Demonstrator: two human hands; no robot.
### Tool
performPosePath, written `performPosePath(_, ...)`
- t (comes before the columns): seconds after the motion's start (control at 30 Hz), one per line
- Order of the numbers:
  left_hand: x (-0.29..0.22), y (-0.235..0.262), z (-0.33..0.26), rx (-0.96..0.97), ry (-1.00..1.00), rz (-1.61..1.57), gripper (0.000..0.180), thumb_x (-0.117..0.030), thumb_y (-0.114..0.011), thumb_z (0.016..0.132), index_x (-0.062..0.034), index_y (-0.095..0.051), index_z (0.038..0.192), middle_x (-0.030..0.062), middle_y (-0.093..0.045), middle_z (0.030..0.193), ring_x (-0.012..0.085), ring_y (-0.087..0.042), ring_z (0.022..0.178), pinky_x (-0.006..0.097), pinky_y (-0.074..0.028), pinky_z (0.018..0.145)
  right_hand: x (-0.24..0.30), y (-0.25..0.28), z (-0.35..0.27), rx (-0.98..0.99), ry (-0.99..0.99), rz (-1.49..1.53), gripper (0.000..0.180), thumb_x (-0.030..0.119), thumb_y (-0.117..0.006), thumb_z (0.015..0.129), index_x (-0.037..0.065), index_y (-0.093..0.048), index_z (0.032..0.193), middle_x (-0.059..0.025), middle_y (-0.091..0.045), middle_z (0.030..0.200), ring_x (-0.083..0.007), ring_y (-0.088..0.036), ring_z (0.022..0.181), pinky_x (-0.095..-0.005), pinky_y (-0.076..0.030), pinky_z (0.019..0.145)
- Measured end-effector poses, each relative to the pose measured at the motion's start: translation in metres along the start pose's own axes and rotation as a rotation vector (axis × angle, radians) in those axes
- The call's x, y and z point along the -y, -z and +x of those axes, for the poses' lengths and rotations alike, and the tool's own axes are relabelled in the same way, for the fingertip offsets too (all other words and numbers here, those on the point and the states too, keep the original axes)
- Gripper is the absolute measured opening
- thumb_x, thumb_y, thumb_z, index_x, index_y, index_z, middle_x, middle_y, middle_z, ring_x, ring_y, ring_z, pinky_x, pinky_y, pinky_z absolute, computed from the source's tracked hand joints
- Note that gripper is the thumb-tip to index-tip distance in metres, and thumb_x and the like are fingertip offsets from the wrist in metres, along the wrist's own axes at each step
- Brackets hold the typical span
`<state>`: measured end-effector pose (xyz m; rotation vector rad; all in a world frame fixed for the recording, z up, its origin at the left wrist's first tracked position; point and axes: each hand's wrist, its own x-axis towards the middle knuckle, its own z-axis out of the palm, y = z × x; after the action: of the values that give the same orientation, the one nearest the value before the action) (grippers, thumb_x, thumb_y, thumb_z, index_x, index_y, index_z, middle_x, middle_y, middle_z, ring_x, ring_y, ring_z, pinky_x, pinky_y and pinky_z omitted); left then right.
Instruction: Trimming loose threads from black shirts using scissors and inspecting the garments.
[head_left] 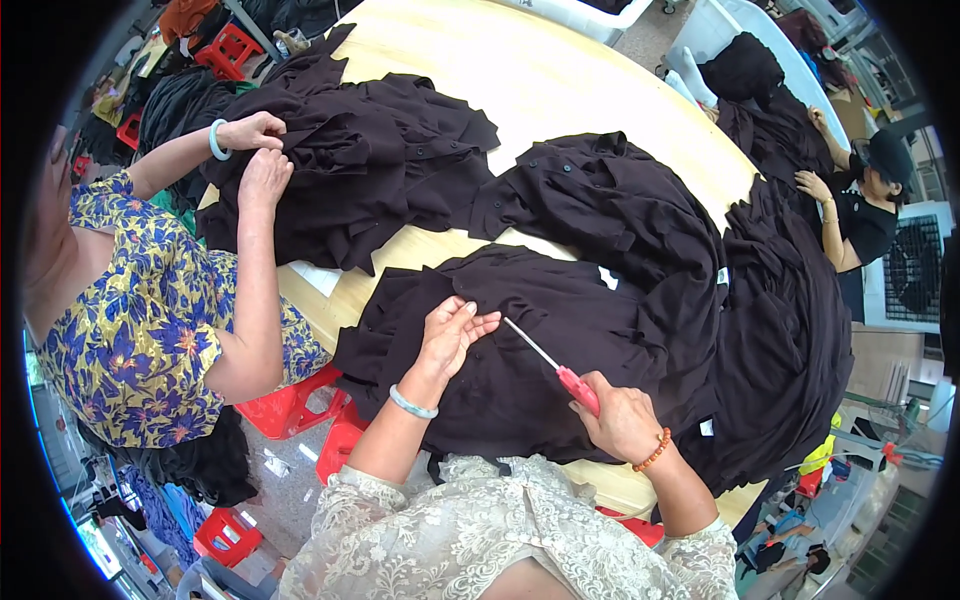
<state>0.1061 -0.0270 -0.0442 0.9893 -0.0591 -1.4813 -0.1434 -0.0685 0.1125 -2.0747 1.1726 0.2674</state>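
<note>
In my right hand (622, 425) is a red-handled tool (578, 388) with a thin straight metal shaft, much like a screwdriver. Its tip points up and left, close to the fingertips of my left hand (452, 338). Those fingers are drawn together over a dark shirt (550, 290); what they pinch is too small to make out. The shirt lies spread on the table in front of me, with more dark buttoned shirts (610, 190) heaped just beyond it.
A pale wooden table (440, 40) carries several dark garment piles. At the left, a co-worker in a flowered top handles another pile (380, 160). Another person at the far right touches dark cloth by a white bin (740, 25). Red stools (290, 405) stand at the left.
</note>
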Motion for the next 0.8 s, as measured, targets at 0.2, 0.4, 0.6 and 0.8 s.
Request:
performPosePath(0.2, 0.006, -0.004, -0.012, 0.021, -0.043, 0.085, 0.007, -0.007, -0.052, 0.096, -0.0036, -0.056, 0.091, 0.0091, -0.065, 0.091, 0.023, -0.068, 0.086, 0.035, -0.057, 0.081, 0.012, 0.006, 0.025, 0.039, 0.094, -0.089, 0.024, 0.025, -0.061, 0.089, 0.006, -0.054, 0.1, -0.0201, -0.064, 0.07, -0.0388, -0.065, 0.071, -0.0476, -0.051, 0.066)
performPosePath(0.4, 0.001, -0.008, -0.017, -0.035, -0.036, 0.095, 0.008, -0.006, -0.051, 0.097, -0.0024, -0.057, 0.092, 0.0098, -0.065, 0.093, 0.0242, -0.068, 0.088, 0.035, -0.057, 0.081, 0.007, 0.006, 0.008, 0.1, 0.116, -0.102, 0.024, 0.024, -0.062, 0.088, 0.005, -0.053, 0.099, -0.0216, -0.063, 0.069, -0.0396, -0.065, 0.069, -0.047, -0.051, 0.065)
performPosePath(0.6, 0.002, 0.0, -0.016, 0.039, -0.034, 0.081, 0.006, -0.007, -0.055, 0.095, -0.0043, -0.056, 0.09, 0.0112, -0.065, 0.09, 0.0263, -0.068, 0.088, 0.039, -0.056, 0.083, 0.009, 0.006, 0.007, -0.011, 0.086, -0.037, 0.027, 0.026, -0.063, 0.088, 0.006, -0.055, 0.105, -0.0192, -0.062, 0.067, -0.0392, -0.063, 0.066, -0.0465, -0.05, 0.063)
performPosePath(0.8, -0.033, -0.014, -0.034, 0.058, -0.314, 0.092, 0.003, -0.005, -0.057, 0.093, -0.0053, -0.06, 0.093, 0.0021, -0.063, 0.086, 0.0107, -0.06, 0.081, 0.025, -0.046, 0.075, -0.014, 0.004, -0.018, 0.134, 0.124, 0.079, 0.027, 0.026, -0.064, 0.087, 0.008, -0.056, 0.105, -0.018, -0.064, 0.073, -0.0377, -0.064, 0.07, -0.0453, -0.05, 0.064)
